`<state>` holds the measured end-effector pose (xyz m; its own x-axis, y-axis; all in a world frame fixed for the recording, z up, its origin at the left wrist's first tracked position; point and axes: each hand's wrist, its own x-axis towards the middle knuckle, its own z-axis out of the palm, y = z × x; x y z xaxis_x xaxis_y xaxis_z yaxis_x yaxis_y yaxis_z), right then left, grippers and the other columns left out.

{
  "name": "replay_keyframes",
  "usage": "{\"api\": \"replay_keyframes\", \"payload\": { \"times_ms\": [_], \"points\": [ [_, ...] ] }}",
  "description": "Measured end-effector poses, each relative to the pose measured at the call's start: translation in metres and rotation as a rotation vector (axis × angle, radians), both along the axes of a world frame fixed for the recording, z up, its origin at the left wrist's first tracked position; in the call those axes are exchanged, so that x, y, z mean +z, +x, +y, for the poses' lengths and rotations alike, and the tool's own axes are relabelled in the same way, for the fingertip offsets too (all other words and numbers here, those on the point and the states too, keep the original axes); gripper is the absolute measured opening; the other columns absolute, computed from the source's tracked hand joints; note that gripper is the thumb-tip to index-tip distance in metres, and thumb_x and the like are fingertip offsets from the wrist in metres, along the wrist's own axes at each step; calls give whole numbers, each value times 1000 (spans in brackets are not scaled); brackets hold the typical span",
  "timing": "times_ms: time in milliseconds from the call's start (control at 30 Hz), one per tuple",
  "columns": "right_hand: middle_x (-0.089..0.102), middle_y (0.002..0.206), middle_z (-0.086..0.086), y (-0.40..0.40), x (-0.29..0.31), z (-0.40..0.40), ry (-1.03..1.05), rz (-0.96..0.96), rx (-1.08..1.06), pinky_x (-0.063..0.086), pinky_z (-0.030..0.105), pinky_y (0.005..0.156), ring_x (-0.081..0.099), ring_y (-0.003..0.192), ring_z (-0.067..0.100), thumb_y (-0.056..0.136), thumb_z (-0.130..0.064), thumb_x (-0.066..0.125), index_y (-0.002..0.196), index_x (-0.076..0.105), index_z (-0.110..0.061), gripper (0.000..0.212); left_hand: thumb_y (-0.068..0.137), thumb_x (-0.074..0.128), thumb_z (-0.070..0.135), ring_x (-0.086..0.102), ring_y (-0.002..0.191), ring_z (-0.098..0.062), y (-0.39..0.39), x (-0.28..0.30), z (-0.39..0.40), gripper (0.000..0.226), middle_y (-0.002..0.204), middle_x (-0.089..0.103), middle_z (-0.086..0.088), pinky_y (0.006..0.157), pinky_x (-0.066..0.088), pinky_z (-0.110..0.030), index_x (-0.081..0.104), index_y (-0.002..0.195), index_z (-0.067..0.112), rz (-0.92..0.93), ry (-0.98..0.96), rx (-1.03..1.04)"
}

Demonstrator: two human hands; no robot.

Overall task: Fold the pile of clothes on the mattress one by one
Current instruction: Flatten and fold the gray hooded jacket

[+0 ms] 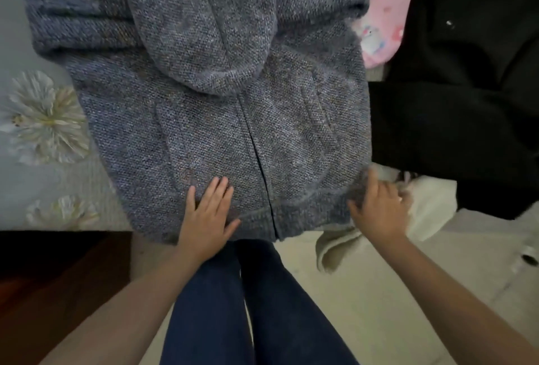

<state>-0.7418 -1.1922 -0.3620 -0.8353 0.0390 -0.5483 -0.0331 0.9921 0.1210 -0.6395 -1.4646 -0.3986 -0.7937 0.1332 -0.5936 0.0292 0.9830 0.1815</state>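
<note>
A big gray sweater (221, 96) lies flat in the middle of the frame, on a bed sheet (17, 29) that is pale gray with white flowers (43, 119) at the left. The sweater has a zipper (259, 160) down its front and a sleeve (201, 29) folded across it. The left hand (207, 213) lies flat on the sweater's lower part, its fingers (217, 189) straight and close together. The right hand (379, 210) is at the sweater's lower right edge, and its fingers are curled and pinch the gray cloth there. A pink cloth (382, 12) with small pictures sits at the upper right. Black clothes (455, 102) fill the right side. A cream cloth (428, 207) lies at the lower right, just beside the right hand. The person's dark blue trousers (253, 306) show at the bottom, over a pale floor (379, 321).
</note>
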Motion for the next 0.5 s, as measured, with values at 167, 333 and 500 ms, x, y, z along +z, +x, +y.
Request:
{"api": "replay_keyframes", "payload": {
  "times_ms": [167, 333, 500],
  "points": [
    [36, 141, 16, 34, -26, 0, 65, -40, -1, 24, 44, 99, 32, 128, 31, 83, -46, 56, 145, 13, -13, 82, 93, 27, 53, -13, 141, -20, 11, -18, 15, 76, 146, -24, -2, 102, -25, -46, -7, 145, 10, -16, -118, 69],
    [40, 133, 15, 31, -23, 5, -133, -62, -201, 29, 45, 97, 40, 122, 34, 76, -38, 67, 137, 28, -23, 73, 95, 38, 41, -11, 142, -19, 27, -2, 29, 73, 155, -10, -6, 112, -10, -41, -5, 146, 10, -13, -82, 125],
    [60, 103, 18, 40, -10, 6, -191, 193, 80, 30, 39, 82, 51, 102, 35, 77, -4, 53, 120, 50, -14, 44, 94, 43, 37, -11, 142, -16, 50, 2, 68, 77, 155, -11, -3, 113, -8, -36, -7, 146, 11, -22, 41, 183]
  ]
}}
